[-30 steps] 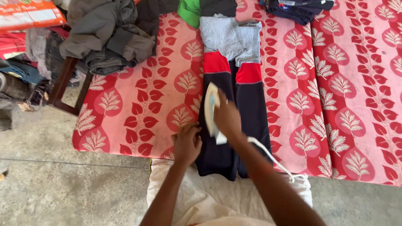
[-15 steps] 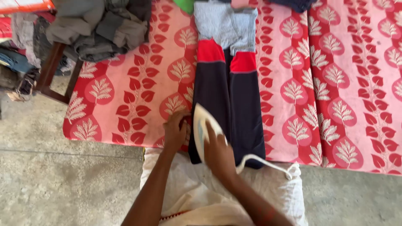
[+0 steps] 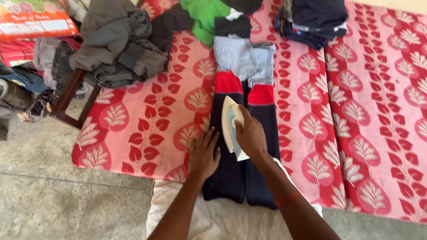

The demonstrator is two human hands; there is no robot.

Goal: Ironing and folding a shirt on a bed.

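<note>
A pair of trousers (image 3: 267,120), dark navy with red bands and a grey top, lies lengthwise on a table under a red and pink leaf-patterned cloth (image 3: 151,115). My right hand (image 3: 251,135) grips a white and pale blue iron (image 3: 230,120), which rests on the left trouser leg just below the red band. My left hand (image 3: 203,153) lies flat with fingers spread on the lower left leg, beside the iron, holding the fabric down.
A heap of grey clothes (image 3: 118,42) sits at the table's far left corner, green and black garments (image 3: 209,18) lie above the trousers, and folded dark clothes (image 3: 313,20) lie at the far right. More clothes and an orange packet (image 3: 33,20) are at the left. Concrete floor (image 3: 66,195) lies below.
My right hand has pushed the iron up the left trouser leg, from the hem towards the red band. My left hand has opened flat on the lower leg.
</note>
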